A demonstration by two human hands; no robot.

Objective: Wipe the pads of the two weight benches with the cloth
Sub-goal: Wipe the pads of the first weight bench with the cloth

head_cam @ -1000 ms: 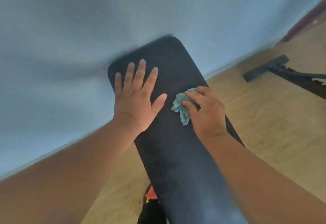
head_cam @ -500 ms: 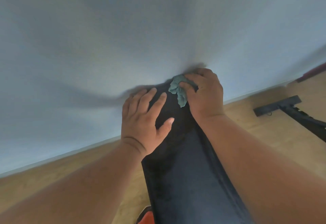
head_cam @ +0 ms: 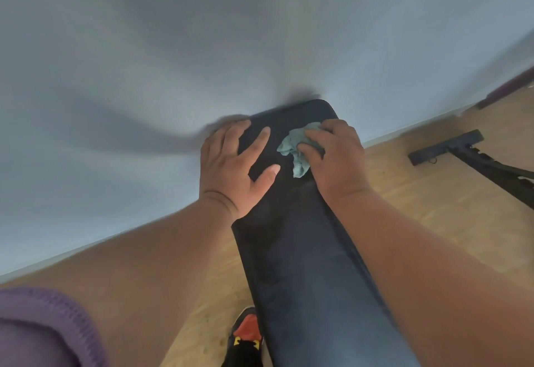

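Note:
A long black bench pad (head_cam: 303,265) runs from the bottom centre up to the wall. My right hand (head_cam: 335,161) grips a crumpled teal cloth (head_cam: 297,150) and presses it on the pad near its far end, towards the right edge. My left hand (head_cam: 231,170) lies on the pad's far left corner, its fingers over the left edge and its index finger and thumb spread on top. Part of the cloth is hidden under my right fingers.
A pale blue-grey wall (head_cam: 260,34) stands right behind the pad's far end. The black foot and frame of another bench (head_cam: 462,153) lie on the wooden floor (head_cam: 433,207) at the right. An orange and black shoe (head_cam: 245,335) shows below the pad.
My right hand has slid the cloth back from the very top of the pad, uncovering the far end. My left hand has shifted to the pad's left corner.

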